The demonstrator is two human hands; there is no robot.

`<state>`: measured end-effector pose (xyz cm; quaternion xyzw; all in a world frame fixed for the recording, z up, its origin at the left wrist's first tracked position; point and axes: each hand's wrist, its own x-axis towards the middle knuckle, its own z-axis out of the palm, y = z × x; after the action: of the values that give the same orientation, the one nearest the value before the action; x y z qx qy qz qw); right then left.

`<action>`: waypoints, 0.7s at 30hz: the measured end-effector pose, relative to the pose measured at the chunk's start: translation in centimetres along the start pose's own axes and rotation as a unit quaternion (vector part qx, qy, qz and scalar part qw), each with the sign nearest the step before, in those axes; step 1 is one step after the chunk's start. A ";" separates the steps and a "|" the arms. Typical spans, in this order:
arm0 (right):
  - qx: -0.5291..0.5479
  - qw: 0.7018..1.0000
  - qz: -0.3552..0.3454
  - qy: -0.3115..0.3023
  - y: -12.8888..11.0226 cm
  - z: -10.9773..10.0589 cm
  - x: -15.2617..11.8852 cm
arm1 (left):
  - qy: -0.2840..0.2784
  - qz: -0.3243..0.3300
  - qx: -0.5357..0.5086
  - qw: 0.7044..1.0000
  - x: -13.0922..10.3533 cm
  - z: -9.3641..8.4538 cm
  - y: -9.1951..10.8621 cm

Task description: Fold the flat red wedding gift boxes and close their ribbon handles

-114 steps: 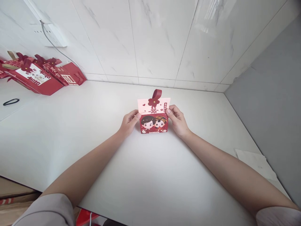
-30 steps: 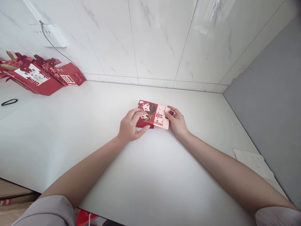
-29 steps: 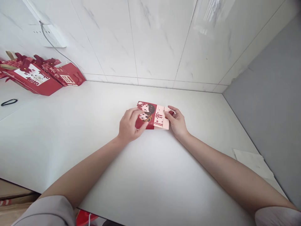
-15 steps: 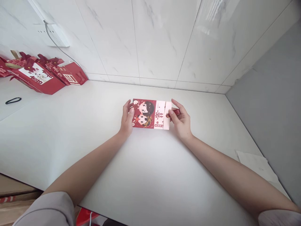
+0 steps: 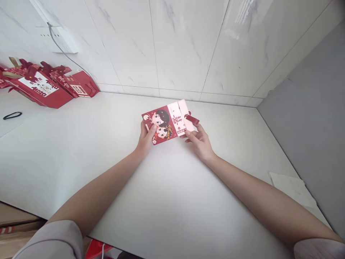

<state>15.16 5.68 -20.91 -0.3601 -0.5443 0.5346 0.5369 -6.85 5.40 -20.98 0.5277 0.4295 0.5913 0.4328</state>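
Observation:
A flat red and pale pink packet (image 5: 172, 118), printed with two cartoon figures and characters, is held tilted above the white table (image 5: 172, 201). Its right end is higher than its left. My left hand (image 5: 145, 137) grips the lower left part, thumb on the front and fingers behind. My right hand (image 5: 198, 141) pinches the lower right edge with its thumb in front; some fingers are hidden behind. A dark red ribbon tab (image 5: 192, 119) sticks out from the pink end, just above my right hand.
Red gift bags and boxes (image 5: 51, 90) stand at the back left by the tiled wall. A black loop (image 5: 12, 116) lies at the far left. White sheets (image 5: 288, 185) lie by the right edge. A grey cable (image 5: 67, 55) hangs from a wall socket.
The packet has turned, its right end swinging up and its whole shifting slightly left. My right hand has moved from the ribbon end to the lower right edge, and the ribbon now shows free.

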 end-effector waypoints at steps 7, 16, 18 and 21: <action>-0.095 0.980 -0.146 0.098 -1.8 -0.2 0.0 | 0.009 0.124 0.107 0.986 0.7 -1.9 0.0; -0.127 0.957 -0.245 0.094 -2.9 0.9 -1.8 | -0.006 0.254 0.280 0.926 -1.4 0.0 3.3; -0.109 0.952 -0.272 0.085 -2.8 1.2 -2.0 | -0.005 0.311 0.346 0.885 -2.0 0.7 4.2; -0.143 0.940 -0.300 0.073 -2.6 1.4 -2.3 | -0.032 0.404 0.422 0.811 -1.9 1.2 5.6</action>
<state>14.61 2.73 -18.66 -0.2914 -0.6571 0.2378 0.6533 -5.83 2.20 -16.01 0.8033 0.3707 0.4560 -0.0967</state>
